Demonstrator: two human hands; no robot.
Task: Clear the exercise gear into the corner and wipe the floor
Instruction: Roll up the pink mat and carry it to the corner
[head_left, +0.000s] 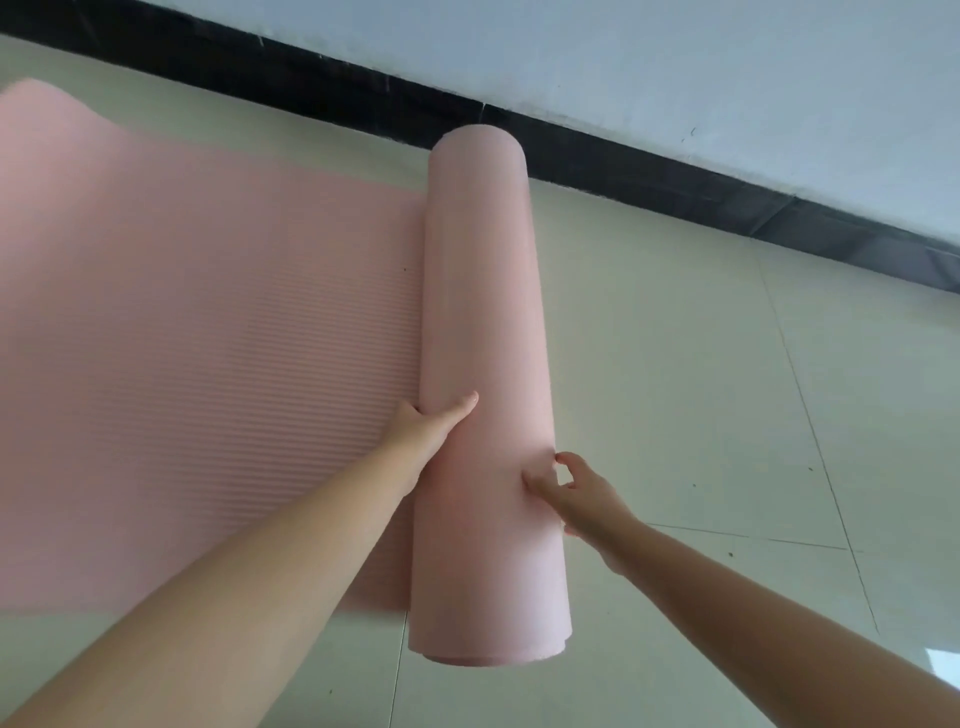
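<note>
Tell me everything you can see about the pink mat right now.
The pink mat looks like soft foam, partly rolled into a thick tube lying on the pale tiled floor. Its unrolled part, ribbed with fine lines, stretches flat to the left. The left hand grips the roll's left side, thumb on top; the right hand touches its right side with curled fingers.
</note>
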